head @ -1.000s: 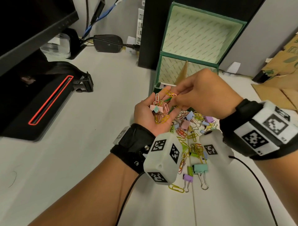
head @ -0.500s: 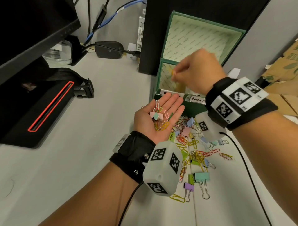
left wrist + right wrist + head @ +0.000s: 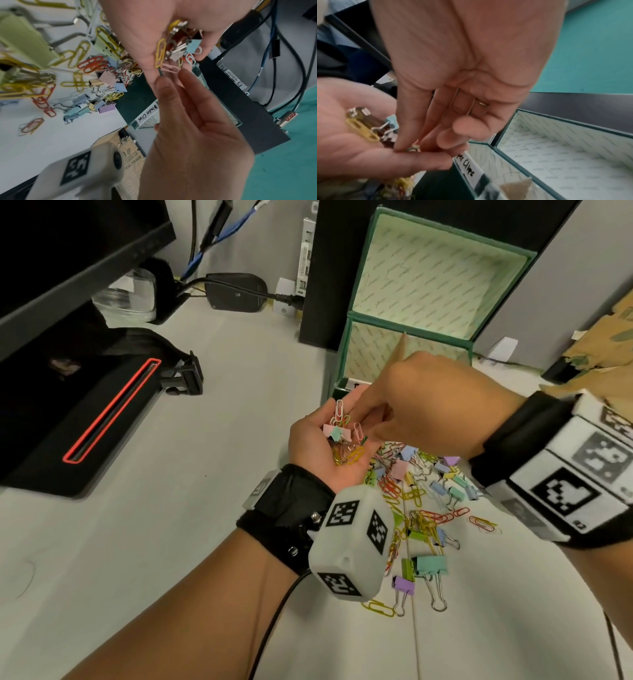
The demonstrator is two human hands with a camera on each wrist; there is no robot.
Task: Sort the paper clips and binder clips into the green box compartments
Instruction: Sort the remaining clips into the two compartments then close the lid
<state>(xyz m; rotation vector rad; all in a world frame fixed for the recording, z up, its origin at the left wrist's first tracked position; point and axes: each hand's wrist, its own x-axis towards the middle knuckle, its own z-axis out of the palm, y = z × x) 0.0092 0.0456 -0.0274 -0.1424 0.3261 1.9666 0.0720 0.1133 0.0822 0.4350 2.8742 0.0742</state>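
My left hand lies palm up in front of the green box and cradles a small heap of paper clips and binder clips on relaxed fingers. My right hand reaches down into that palm; thumb and forefinger pinch a green paper clip, also seen as a thin green wire. The box stands with its lid up. Its front carries the labels "Binder Clips" and a partly hidden "...per Clips". A loose pile of coloured clips covers the table below both hands.
A black device with a red outline lies at the left under a monitor. A power adapter and cables sit at the back beside a dark tower. Cardboard lies at the right. Bare white tabletop spreads left.
The right hand was up over the box half a second ago; it has come back down to the left palm and taken hold of a clip. The left hand stayed put.
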